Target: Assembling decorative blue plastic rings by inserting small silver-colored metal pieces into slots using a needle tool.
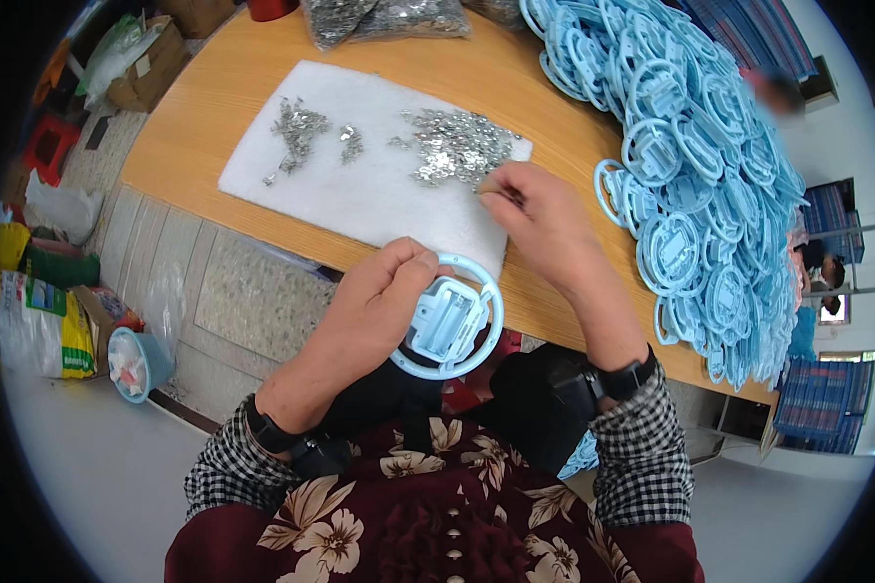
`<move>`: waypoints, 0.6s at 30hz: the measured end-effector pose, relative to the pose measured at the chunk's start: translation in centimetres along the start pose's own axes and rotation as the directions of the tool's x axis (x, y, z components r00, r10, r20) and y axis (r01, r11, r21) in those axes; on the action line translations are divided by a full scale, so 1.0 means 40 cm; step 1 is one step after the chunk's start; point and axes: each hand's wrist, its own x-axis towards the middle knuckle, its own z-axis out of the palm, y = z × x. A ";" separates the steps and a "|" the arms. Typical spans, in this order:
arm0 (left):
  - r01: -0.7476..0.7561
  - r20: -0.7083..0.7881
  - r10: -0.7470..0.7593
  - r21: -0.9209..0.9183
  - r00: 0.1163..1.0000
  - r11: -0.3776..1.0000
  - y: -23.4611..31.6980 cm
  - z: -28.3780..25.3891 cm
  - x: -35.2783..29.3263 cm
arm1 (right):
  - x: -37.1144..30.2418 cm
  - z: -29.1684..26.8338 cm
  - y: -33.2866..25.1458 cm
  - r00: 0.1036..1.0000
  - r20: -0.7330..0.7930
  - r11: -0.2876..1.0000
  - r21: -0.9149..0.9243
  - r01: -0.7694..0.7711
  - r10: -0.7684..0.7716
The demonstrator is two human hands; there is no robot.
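Note:
My left hand (pixel 384 296) grips a light blue round plastic frame (pixel 491 330) by its left rim, thumb on top. Inside the ring sits a rectangular recess that looks like a battery compartment. The part is held above my lap, just off the table's near edge. My right hand (pixel 535 214) is over the right edge of a white foam sheet (pixel 360 209), with thumb and forefinger pinched together. Whatever lies between those fingertips is too small to make out. Right beside them spreads a heap of small shiny metal pieces (pixel 457 146); smaller clusters (pixel 299 126) lie farther left on the foam.
A tall pile of similar light blue plastic frames (pixel 690 155) covers the right side of the wooden table (pixel 199 126). Clear bags of metal pieces (pixel 408 19) lie at the far edge. On the floor at left stand a blue bin (pixel 151 364) and a cardboard box (pixel 151 68).

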 end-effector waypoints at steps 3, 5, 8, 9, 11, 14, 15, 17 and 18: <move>-0.098 -0.016 0.100 0.121 0.995 0.988 0.018 -0.004 0.012 | -0.068 -0.020 -0.006 0.993 -0.055 0.949 0.303 -0.082 0.104; -0.097 0.020 0.096 0.126 0.995 0.987 0.040 0.000 0.029 | -0.112 -0.031 -0.030 0.989 -0.007 0.933 0.334 -0.136 0.147; -0.132 0.027 0.129 0.171 0.991 0.976 0.028 0.005 0.066 | -0.148 -0.007 -0.072 0.989 -0.064 0.882 0.463 -0.092 0.137; -0.155 0.033 0.151 0.210 0.988 0.965 0.027 0.008 0.073 | -0.150 0.003 -0.077 0.988 -0.064 0.882 0.463 -0.093 0.138; -0.178 0.030 0.177 0.250 0.984 0.952 0.011 0.011 0.085 | -0.153 0.019 -0.080 0.987 -0.125 0.928 0.370 -0.049 0.102; -0.239 0.025 0.245 0.340 0.969 0.909 -0.010 0.015 0.098 | -0.148 0.039 -0.077 0.983 -0.157 0.946 0.320 -0.044 0.099; -0.225 0.013 0.236 0.352 0.972 0.908 -0.010 0.016 0.099 | -0.145 0.047 -0.074 0.979 -0.185 0.957 0.288 -0.033 0.090; -0.212 0.000 0.227 0.364 0.974 0.907 -0.004 0.017 0.099 | -0.144 0.054 -0.073 0.976 -0.201 0.961 0.274 -0.023 0.081; -0.212 0.005 0.226 0.370 0.974 0.905 0.001 0.017 0.098 | -0.144 0.055 -0.074 0.973 -0.219 0.966 0.257 -0.014 0.072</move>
